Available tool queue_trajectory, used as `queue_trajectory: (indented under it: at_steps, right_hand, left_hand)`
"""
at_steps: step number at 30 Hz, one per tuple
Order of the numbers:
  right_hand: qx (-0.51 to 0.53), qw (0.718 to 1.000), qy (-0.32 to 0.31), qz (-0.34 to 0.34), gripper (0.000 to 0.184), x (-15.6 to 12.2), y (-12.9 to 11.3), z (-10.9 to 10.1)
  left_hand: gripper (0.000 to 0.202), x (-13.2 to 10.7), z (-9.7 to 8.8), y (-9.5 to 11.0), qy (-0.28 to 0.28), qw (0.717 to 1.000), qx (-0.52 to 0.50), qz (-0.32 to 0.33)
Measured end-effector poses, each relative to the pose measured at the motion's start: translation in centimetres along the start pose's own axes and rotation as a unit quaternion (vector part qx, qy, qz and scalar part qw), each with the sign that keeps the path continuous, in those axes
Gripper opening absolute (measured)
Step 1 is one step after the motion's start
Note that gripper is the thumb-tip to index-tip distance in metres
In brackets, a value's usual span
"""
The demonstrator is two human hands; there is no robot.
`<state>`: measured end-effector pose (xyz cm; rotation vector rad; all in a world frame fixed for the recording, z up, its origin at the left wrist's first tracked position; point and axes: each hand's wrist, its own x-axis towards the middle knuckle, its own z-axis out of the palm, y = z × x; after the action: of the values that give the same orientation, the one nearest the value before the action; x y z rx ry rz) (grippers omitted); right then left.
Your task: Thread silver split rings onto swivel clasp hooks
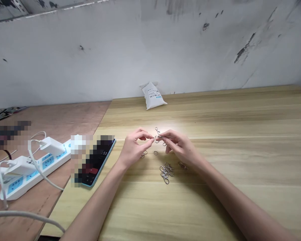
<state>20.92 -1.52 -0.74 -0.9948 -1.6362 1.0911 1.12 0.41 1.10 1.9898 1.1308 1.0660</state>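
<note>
Both the left hand and right hand pinch one small metal clasp between them; loose clasps lie just below.

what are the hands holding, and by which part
A small metal clasp, pinched at the fingertips: left hand on its left end, right hand on its right end. Finer detail is too small to tell.

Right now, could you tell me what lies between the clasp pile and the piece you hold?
A small loose ring, beyond the clasp pile, nearer than the held piece; head view.
</note>
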Motion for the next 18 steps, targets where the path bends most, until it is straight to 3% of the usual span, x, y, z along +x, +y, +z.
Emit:
queue_trajectory:
  at_steps: [18]
  right_hand:
    - [0.005,1.000,0.000,0.011,0.021,-0.20,-0.32,0.29]
  left_hand:
    - [0.007,-0.12,0.13,-0.21,0.002,1.000,0.013,0.027]
